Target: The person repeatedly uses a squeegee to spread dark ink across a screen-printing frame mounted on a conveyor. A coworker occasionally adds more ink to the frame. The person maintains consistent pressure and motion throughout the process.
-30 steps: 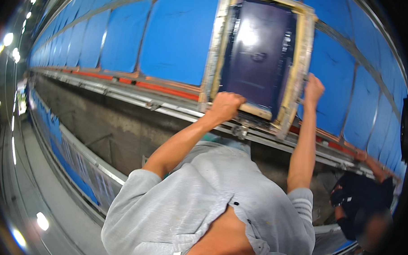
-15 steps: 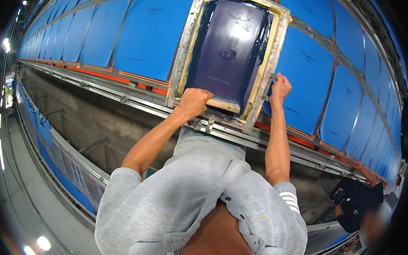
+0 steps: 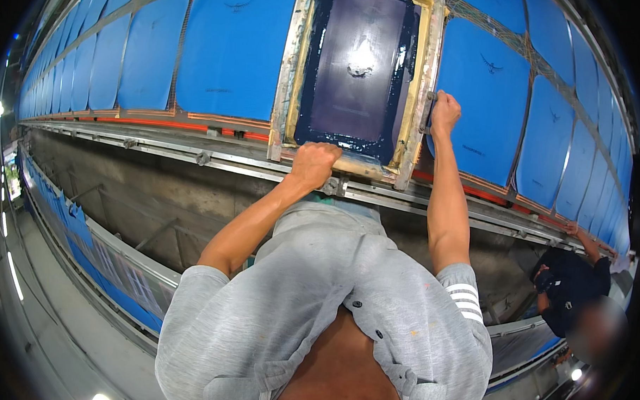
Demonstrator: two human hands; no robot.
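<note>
Purple mesh (image 3: pixel 351 106) sat in a long frame (image 3: pixel 289 72) on the desk (image 3: pixel 217 120), its long side running from near to far. A pale bar (image 3: pixel 361 165) lay across its near end. The left hand (image 3: pixel 315 166) was nearer this bar, fingers curled tight round its left part; most of the mesh lay beyond them, on the far side. The right hand (image 3: pixel 445 114) had its fingers closed on a small metal handle (image 3: pixel 429 113) at the frame's right side. Blue sheets (image 3: pixel 230 49) lay left and right. The frame's far end was cut off, and the left fist hid some of the bar.
</note>
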